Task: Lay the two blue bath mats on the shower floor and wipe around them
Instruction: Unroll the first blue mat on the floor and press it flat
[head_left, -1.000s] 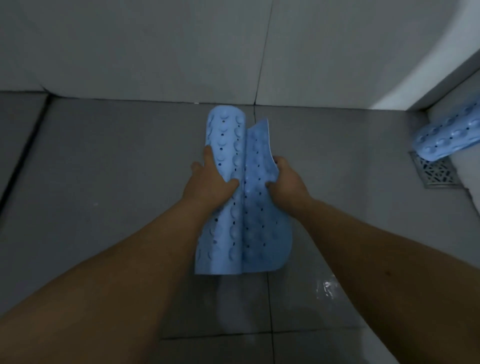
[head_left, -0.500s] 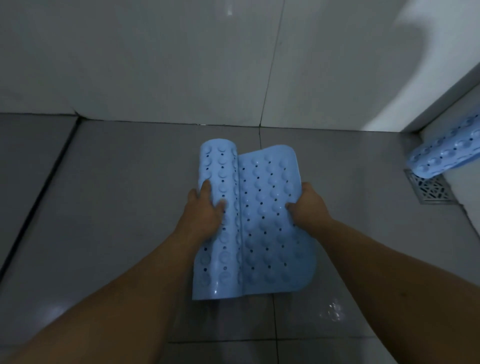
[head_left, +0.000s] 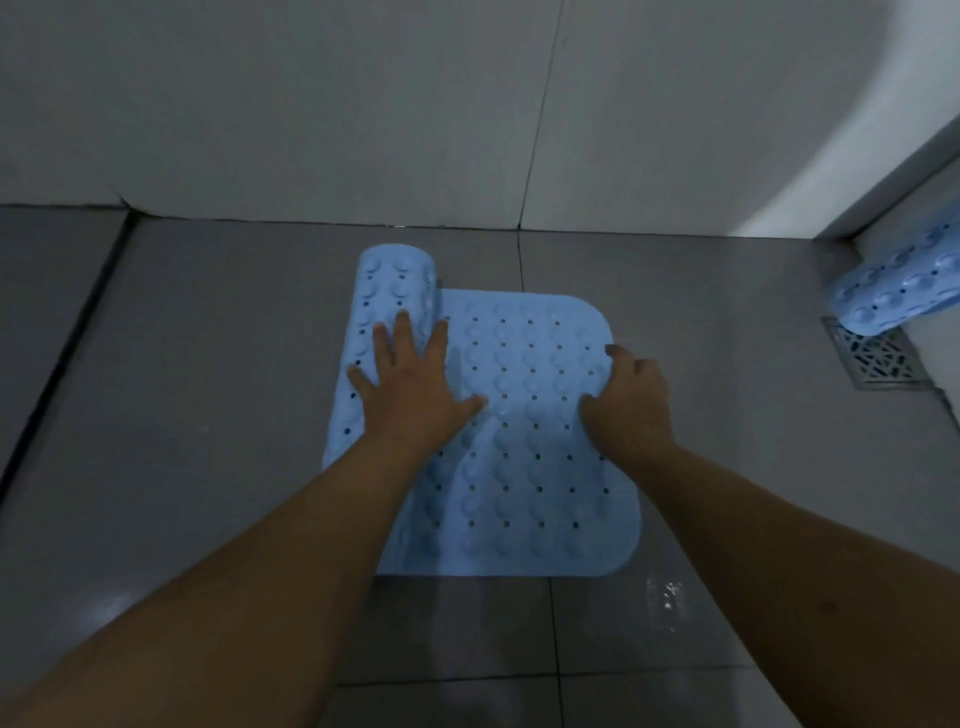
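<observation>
Nearest the camera, two bare forearms reach onto the grey tiled shower floor (head_left: 208, 415), which is glossy, crossed by dark grout lines, and wet just in front of the blue bath mat (head_left: 524, 467). That mat, soft rubbery sheet with rounded corners, rows of raised suction bumps and small drain holes, lies partly unrolled in the middle of the floor: its right part flat on the tiles, its left part curled into a roll. The left hand (head_left: 415, 395) presses flat on the roll, fingers spread wide and holding nothing. The right hand (head_left: 631, 405) sits at the mat's right edge, fingers curled on the edge; whether they pinch it or only press cannot be told.

Farther off, right of the mat, a square metal drain grate (head_left: 878, 358) with a cut-out pattern is set in the floor. Above it the second blue mat (head_left: 898, 296), rolled, is cut off by the picture's edge. Beyond the mat stand pale, smooth wall tiles (head_left: 311, 104).
</observation>
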